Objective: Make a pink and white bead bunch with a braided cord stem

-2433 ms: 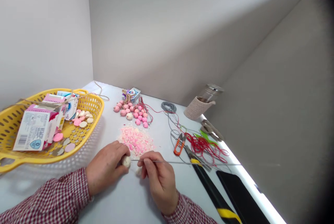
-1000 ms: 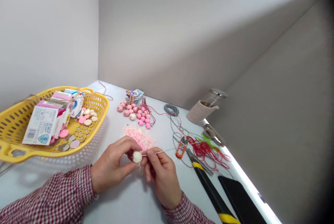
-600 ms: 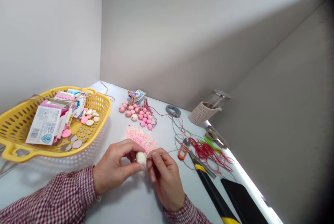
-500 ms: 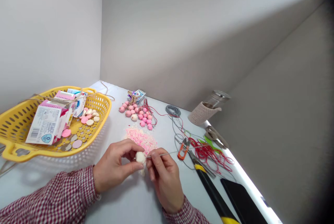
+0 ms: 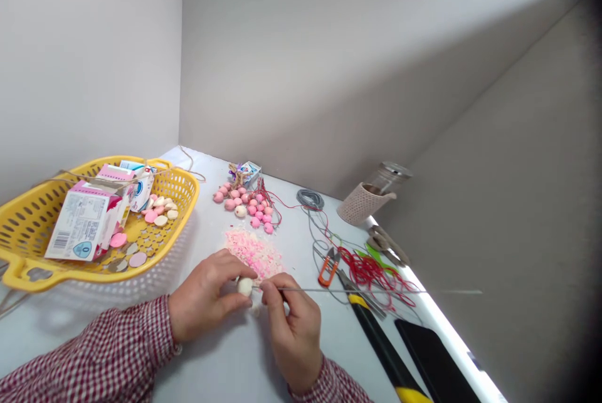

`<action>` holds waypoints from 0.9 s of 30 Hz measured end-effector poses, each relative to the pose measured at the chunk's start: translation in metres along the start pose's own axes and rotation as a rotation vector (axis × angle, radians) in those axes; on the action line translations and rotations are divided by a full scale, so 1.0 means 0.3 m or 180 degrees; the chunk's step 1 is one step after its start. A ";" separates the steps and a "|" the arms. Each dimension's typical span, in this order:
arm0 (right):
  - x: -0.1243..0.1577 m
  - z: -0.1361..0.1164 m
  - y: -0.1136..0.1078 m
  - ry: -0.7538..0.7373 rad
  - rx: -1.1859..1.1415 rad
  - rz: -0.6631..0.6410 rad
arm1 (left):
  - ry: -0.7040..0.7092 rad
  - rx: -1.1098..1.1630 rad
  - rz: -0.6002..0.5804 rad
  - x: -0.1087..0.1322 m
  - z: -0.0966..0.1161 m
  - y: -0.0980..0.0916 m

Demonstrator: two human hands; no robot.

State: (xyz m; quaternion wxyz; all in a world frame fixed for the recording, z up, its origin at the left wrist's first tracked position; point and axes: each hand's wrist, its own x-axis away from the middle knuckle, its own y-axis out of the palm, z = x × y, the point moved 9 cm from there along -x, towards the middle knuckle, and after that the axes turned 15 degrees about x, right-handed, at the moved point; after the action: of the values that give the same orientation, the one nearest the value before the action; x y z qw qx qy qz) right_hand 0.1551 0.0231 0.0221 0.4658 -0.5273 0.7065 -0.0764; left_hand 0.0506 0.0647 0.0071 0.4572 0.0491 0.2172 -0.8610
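Creamy ball [image 5: 244,287]; small; roundish

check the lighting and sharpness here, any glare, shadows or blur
Head view: the table edge glares white at right; same view: the basket casts a dappled shadow; head again: the rod looks faint toward its far end.

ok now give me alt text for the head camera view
A person's left hand holds a small white ball while the right hand grips a thin rod pointed towards it. Beyond the hands lie pink and white shavings and pink balls, with a yellow basket holding boxes to the left and orange snips and tangled red cord to the right.
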 end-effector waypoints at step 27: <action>-0.040 -0.017 0.007 -0.0576 0.0005 -0.0537 | -0.0729 -0.0301 0.0448 0.011 -0.096 -0.052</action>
State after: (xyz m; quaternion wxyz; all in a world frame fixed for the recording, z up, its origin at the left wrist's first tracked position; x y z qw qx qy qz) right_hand 0.1500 0.0319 0.0305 0.5199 -0.5892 0.6147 -0.0680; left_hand 0.0330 0.0819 -0.0146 0.5401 -0.0559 0.2000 -0.8156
